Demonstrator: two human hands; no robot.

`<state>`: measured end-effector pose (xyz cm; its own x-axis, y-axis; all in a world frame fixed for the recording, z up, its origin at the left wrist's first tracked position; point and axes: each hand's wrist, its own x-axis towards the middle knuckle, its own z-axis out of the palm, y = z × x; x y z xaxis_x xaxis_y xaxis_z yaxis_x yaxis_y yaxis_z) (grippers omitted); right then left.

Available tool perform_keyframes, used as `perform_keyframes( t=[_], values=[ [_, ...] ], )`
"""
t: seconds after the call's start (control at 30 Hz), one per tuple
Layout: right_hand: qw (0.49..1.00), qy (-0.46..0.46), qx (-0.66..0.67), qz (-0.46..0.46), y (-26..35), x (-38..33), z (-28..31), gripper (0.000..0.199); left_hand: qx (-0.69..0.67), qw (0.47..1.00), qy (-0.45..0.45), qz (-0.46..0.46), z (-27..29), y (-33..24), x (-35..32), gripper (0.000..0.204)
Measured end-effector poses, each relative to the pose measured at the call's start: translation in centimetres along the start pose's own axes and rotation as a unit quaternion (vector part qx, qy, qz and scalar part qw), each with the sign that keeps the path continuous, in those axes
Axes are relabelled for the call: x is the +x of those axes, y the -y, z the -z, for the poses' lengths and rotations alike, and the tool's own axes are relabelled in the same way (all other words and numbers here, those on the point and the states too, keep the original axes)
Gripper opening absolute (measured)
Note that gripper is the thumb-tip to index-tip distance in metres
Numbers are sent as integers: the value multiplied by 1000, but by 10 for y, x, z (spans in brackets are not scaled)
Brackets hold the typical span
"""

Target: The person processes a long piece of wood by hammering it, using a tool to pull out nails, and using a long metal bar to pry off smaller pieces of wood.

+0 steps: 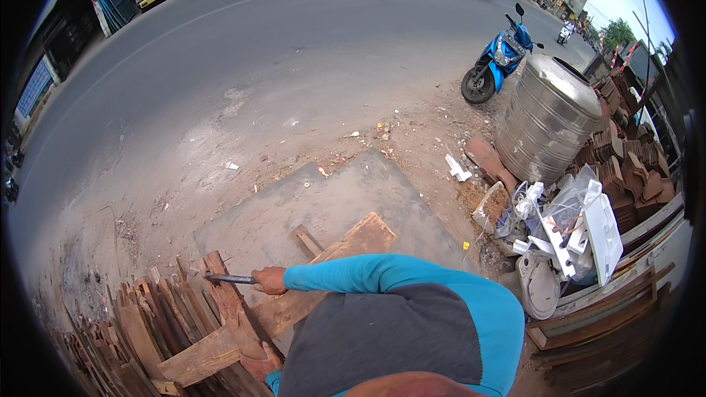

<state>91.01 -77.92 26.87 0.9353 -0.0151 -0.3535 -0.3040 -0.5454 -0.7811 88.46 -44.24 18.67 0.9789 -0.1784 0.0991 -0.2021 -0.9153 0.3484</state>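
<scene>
My right hand (271, 280) is closed around a dark, bar-shaped hand tool (232, 279). Its far end lies over the upper part of a rough reddish-brown wooden board (234, 312). Lower down, my left hand (262, 362) grips this same board near its lower end. The board lies across a longer, paler plank (198, 356), which slants up to the right beneath my right arm. Beyond my right wrist a short wooden block (305, 240) meets that plank. My blue sleeve and grey torso hide part of the plank.
Stacked weathered wood pieces (136, 331) stand on the left. Under the plank's far end lies a flat grey sheet (382, 184). At the right are a steel tank (548, 121), white plastic scrap (603, 239), roof tiles (632, 169) and a blue scooter (500, 59). Vehicles line the road (294, 37).
</scene>
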Motion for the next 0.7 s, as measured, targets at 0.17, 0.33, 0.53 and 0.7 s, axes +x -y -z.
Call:
perform_keyframes(
  t=[0.17, 0.33, 0.53, 0.7],
  values=[
    [1000, -2, -2, -21, 2, 2, -3, 44, 24, 1000, -1, -17, -7, -19, 26, 88],
    [998, -36, 28, 49, 39, -25, 22, 43, 26, 999, -7, -23, -12, -37, 59, 88],
    [976, -109, 28, 188, 53, -44, 20, 41, 38, 999, -8, -29, -19, -41, 80, 87],
    [995, -16, -74, 62, 6, -24, -9, 41, 57, 998, -30, -23, -21, -42, 64, 87]
  ],
)
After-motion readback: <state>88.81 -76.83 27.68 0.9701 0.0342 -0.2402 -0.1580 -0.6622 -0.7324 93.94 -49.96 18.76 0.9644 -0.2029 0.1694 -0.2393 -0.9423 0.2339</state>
